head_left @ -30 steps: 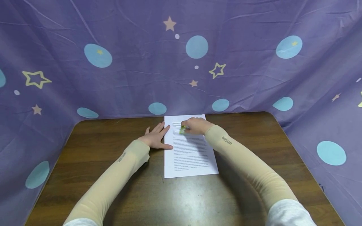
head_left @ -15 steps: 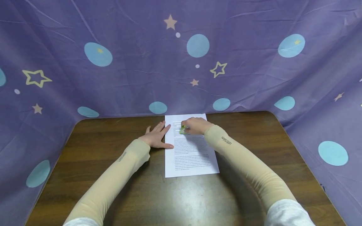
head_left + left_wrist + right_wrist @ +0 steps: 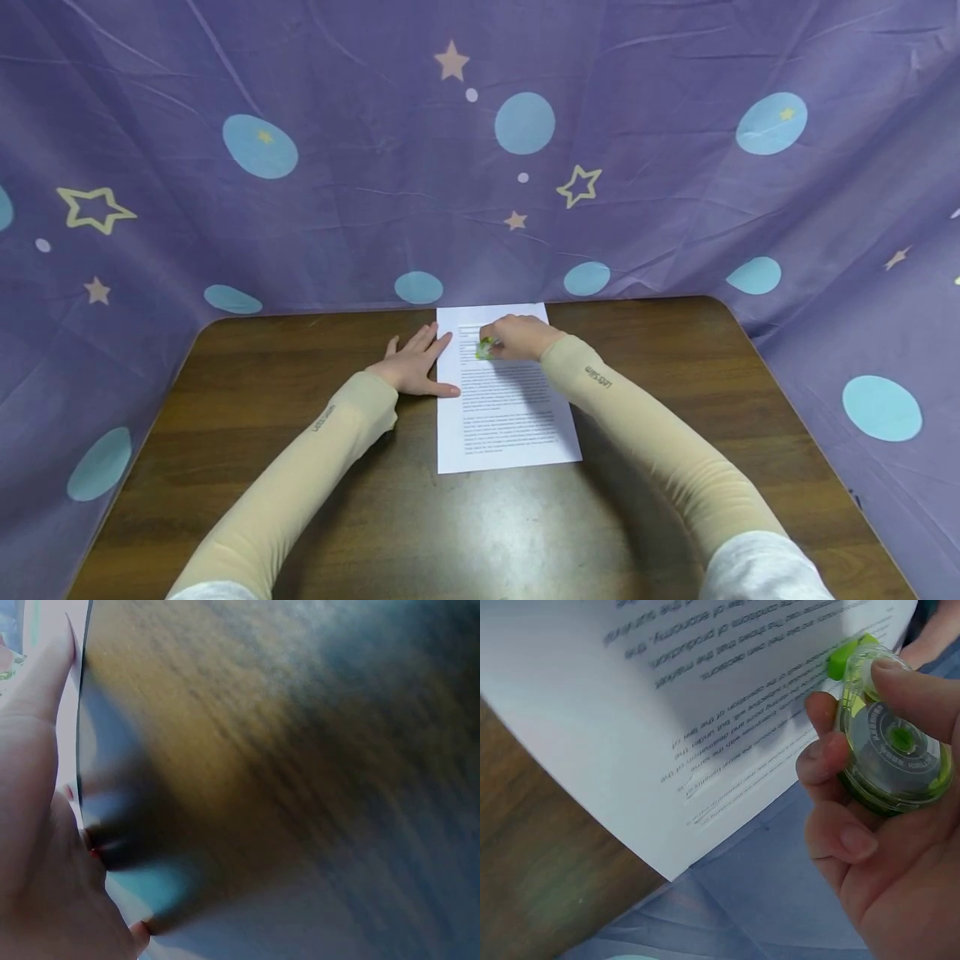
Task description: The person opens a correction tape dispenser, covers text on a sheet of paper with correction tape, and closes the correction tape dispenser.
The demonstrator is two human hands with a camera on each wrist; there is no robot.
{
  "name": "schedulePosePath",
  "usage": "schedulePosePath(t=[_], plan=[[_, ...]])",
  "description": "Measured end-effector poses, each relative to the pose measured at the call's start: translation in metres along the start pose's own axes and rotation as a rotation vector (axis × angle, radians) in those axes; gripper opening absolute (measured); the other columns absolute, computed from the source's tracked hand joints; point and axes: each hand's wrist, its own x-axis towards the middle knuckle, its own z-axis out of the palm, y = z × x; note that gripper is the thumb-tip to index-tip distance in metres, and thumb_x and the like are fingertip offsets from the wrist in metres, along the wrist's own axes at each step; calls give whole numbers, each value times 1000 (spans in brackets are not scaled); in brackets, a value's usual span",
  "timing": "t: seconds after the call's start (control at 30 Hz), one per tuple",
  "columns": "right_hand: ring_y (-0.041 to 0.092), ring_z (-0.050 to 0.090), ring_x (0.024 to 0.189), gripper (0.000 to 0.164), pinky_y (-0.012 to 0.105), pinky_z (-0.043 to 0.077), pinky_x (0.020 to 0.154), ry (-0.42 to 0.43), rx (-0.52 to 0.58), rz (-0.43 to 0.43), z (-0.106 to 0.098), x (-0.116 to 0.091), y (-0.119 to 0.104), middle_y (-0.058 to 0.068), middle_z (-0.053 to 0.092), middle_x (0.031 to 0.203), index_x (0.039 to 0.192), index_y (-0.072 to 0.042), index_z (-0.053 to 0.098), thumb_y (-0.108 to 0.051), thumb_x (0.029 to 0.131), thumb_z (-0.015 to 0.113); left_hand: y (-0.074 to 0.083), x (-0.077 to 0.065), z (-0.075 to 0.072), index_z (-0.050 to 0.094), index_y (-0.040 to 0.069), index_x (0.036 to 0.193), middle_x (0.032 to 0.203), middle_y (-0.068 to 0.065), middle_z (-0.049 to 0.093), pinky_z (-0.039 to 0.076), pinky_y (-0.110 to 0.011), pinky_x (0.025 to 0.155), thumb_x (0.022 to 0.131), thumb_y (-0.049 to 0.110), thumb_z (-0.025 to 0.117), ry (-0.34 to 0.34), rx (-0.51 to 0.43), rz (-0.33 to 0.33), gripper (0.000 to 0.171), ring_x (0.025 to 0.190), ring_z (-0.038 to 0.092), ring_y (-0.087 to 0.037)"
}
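Note:
A sheet of printed paper (image 3: 510, 437) lies at the far side of the brown table. My left hand (image 3: 408, 371) rests flat with spread fingers at its left edge, the thumb and index finger over the sheet. Over the upper lines of text, my right hand (image 3: 525, 336) grips a clear and green correction tape (image 3: 896, 742). In the right wrist view the thumb presses on the dispenser's side and the fingers curl round the other. Its bright green tip part (image 3: 844, 660) points at the print. Pale streaks (image 3: 694, 784) cross some text near the sheet's corner.
A wooden table (image 3: 285, 467) with rounded far corners spreads under both arms. Behind it and at both sides hangs a purple curtain (image 3: 337, 167) with blue dots and stars, meeting the table's far edge close to the paper's top.
My right hand and the correction tape have shifted very slightly toward me over the text. The left hand stays at the sheet's left edge.

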Motion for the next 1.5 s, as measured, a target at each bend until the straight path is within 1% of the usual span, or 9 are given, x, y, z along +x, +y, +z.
schedulePosePath(t=[0.2,0.4,0.57,0.67,0.93,1.03,1.2,1.37,1.5], plan=[[21,72,99,18,41,59,82,15,-44,-2,-2,1,-6,3,77,113,116,-12,74,-12,99,71,-1,1,0,6,13,169,174,-18,-7,-2,-73,119,92,67,67,-4,-8,-9,112,161,-6,-34],[19,71,94,17,40,59,77,3,-66,21,-2,0,-6,3,77,111,116,-13,74,-14,100,71,-1,2,0,6,14,169,174,-17,-8,-3,-72,120,91,68,67,-7,-4,-13,113,161,-7,-33],[15,65,84,14,38,57,73,14,-56,25,0,-2,-1,0,76,105,113,-14,75,-13,99,71,-1,0,0,8,11,169,174,-20,-5,-1,-73,119,91,67,67,5,-15,-1,113,161,-4,-36],[14,60,80,13,38,54,71,10,-54,35,-1,-5,2,-1,74,99,112,-15,74,-14,99,71,-1,0,1,7,12,169,174,-20,-7,-2,-73,119,91,67,67,1,-14,-4,113,161,-5,-36],[16,65,87,13,40,56,75,6,-38,54,-4,-19,6,0,75,104,113,-14,75,-15,100,70,-8,8,7,4,17,170,174,-15,-11,-3,-72,119,89,74,65,-7,-4,-10,116,161,-8,-31],[17,65,87,13,41,56,75,9,-39,60,-3,-22,9,0,75,103,112,-15,74,-14,101,69,-12,11,10,3,18,169,174,-14,-11,-5,-72,119,88,75,65,-3,-6,-5,117,161,-9,-31],[16,64,85,11,40,55,71,19,-31,58,-2,-25,15,-1,75,101,110,-15,74,-15,100,70,-14,12,11,5,18,170,174,-15,-9,-4,-74,118,88,75,65,15,-18,8,116,161,-7,-32],[18,67,87,8,41,57,71,25,-23,45,-2,-29,21,0,75,101,107,-14,74,-15,100,71,-16,15,13,5,17,169,174,-15,-10,-5,-74,118,88,74,65,16,-21,13,116,161,-8,-32],[16,66,84,5,40,56,70,24,-19,55,0,-32,27,-1,75,100,104,-15,74,-15,100,70,-8,8,7,6,14,169,174,-17,-8,-4,-73,119,90,69,67,10,-16,11,114,161,-7,-34]])
